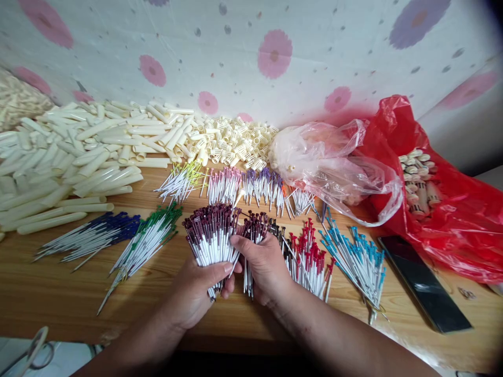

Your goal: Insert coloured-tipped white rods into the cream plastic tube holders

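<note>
My left hand is closed around a thick fanned bundle of pen refills, white tubes with dark maroon tops pointing up and away. Against its right side, my right hand grips a smaller bundle of the same maroon-topped refills. The thumbs lie across the front of the bundles. Just right of my right hand, black-topped refills are partly hidden, with red-topped refills beside them. Green-topped refills and dark blue-topped refills lie to the left of my hands.
Cream pen barrels and short cream slotted parts are heaped at the back. Yellow, pink and purple refills lie before them. Rightward are light-blue refills, a clear bag, a red bag and a phone.
</note>
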`<state>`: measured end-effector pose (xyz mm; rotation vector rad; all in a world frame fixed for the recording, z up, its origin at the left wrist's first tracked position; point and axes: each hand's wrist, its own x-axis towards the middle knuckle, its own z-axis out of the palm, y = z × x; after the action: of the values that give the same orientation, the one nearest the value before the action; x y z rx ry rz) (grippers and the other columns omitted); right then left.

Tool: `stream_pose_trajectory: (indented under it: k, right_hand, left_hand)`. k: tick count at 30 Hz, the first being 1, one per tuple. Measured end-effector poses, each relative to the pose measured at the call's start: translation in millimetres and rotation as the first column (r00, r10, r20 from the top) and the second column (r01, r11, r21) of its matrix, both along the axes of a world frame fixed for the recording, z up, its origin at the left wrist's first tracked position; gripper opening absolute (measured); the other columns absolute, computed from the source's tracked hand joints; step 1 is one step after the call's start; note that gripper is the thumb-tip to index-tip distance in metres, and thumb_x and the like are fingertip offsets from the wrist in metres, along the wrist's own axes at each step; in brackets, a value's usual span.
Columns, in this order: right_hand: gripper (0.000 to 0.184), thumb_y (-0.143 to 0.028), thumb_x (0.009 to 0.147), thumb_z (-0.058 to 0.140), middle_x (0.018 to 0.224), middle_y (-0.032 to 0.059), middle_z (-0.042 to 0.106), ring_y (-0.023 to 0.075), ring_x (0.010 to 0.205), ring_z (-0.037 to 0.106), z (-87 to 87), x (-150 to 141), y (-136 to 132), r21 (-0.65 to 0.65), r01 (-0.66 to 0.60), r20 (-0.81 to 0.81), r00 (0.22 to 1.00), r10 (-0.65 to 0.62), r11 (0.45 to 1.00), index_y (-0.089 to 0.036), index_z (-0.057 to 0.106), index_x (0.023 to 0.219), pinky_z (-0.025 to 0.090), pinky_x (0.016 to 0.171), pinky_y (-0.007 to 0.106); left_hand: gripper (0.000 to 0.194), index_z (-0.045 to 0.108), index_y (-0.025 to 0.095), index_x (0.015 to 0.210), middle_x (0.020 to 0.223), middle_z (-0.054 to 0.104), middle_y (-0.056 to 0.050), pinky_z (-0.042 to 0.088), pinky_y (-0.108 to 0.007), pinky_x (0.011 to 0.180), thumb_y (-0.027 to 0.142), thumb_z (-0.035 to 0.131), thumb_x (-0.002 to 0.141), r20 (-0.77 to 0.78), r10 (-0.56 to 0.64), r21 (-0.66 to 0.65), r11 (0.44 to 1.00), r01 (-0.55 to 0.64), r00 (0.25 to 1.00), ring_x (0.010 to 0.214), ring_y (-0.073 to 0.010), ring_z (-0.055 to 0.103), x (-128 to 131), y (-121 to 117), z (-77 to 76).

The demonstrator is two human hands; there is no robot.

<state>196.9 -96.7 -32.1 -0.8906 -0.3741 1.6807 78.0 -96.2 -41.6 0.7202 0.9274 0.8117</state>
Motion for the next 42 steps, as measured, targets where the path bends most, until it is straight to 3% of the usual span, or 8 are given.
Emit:
stream_pose_trajectory:
  k: [5, 14, 23, 30, 38, 42]
  right_hand:
    - [0.019, -0.024, 0.069, 0.07, 0.037, -0.0083, 0.045, 0.005, 0.032, 0.04, -1.9, -0.1, 1.4, -0.037, -0.019, -0.009, 1.0, 0.019, 0.999, -0.018, 0.052, 0.069, 0.035, 0.033, 0.013]
    - [0.02, -0.023, 0.067, 0.071, 0.041, -0.008, 0.047, 0.0055, 0.034, 0.042, 0.4, -0.4, 1.0, -0.025, 0.043, 0.01, 0.999, -0.042, 0.999, -0.016, 0.052, 0.066, 0.042, 0.037, 0.017]
    - [0.016, -0.018, 0.066, 0.069, 0.041, -0.0072, 0.047, 0.0043, 0.034, 0.04, 2.1, -0.6, 1.4, -0.042, 0.046, 0.055, 0.997, -0.044, 0.998, -0.015, 0.053, 0.065, 0.033, 0.033, 0.014]
    - [0.012, -0.017, 0.065, 0.066, 0.041, -0.007, 0.05, 0.0079, 0.028, 0.043, 5.8, -2.3, 2.9, -0.058, 0.063, 0.085, 0.995, -0.058, 0.996, -0.016, 0.057, 0.072, 0.041, 0.032, 0.02]
    - [0.013, -0.015, 0.066, 0.065, 0.038, -0.0071, 0.048, 0.0106, 0.035, 0.049, 3.4, -1.0, 2.4, -0.065, 0.034, 0.014, 0.999, -0.034, 0.997, -0.017, 0.053, 0.071, 0.043, 0.035, 0.019]
    - [0.015, -0.018, 0.064, 0.067, 0.037, -0.0073, 0.046, 0.0089, 0.034, 0.045, 2.9, 0.0, 2.0, -0.055, 0.0, -0.03, 1.0, -0.001, 0.998, -0.017, 0.053, 0.067, 0.039, 0.033, 0.018]
  left_hand:
    - [0.022, 0.059, 0.015, 0.077, 0.064, 0.064, -0.001, 0.037, -0.02, 0.038, 0.025, 0.072, 0.063, -0.012, 0.002, -0.018, 1.0, -0.002, 1.0, 0.044, -0.0105, 0.05, 1.1, -0.4, 0.0]
    - [0.022, 0.059, 0.016, 0.077, 0.065, 0.063, 0.0, 0.037, -0.02, 0.039, 0.027, 0.071, 0.062, -0.052, 0.006, -0.03, 1.0, -0.008, 0.999, 0.045, -0.01, 0.051, 0.7, 1.0, -1.1]
    - [0.02, 0.059, 0.017, 0.071, 0.064, 0.063, 0.0, 0.037, -0.022, 0.038, 0.026, 0.072, 0.059, -0.102, 0.014, -0.027, 0.999, -0.017, 0.995, 0.044, -0.0114, 0.051, 1.7, 0.7, -0.2]
    - [0.021, 0.057, 0.018, 0.065, 0.061, 0.061, 0.001, 0.036, -0.022, 0.038, 0.027, 0.073, 0.057, -0.104, 0.004, -0.045, 0.999, -0.009, 0.995, 0.043, -0.0108, 0.05, 0.7, -1.0, -3.5]
    - [0.021, 0.059, 0.017, 0.07, 0.062, 0.062, 0.0, 0.035, -0.021, 0.038, 0.028, 0.073, 0.058, -0.085, -0.007, -0.057, 0.998, 0.002, 0.996, 0.043, -0.0103, 0.049, 0.3, 0.2, -0.6]
    - [0.02, 0.06, 0.016, 0.071, 0.063, 0.063, 0.0, 0.036, -0.021, 0.038, 0.028, 0.071, 0.059, -0.065, -0.015, -0.053, 0.999, 0.011, 0.998, 0.043, -0.0103, 0.049, 0.2, 0.7, 0.8]
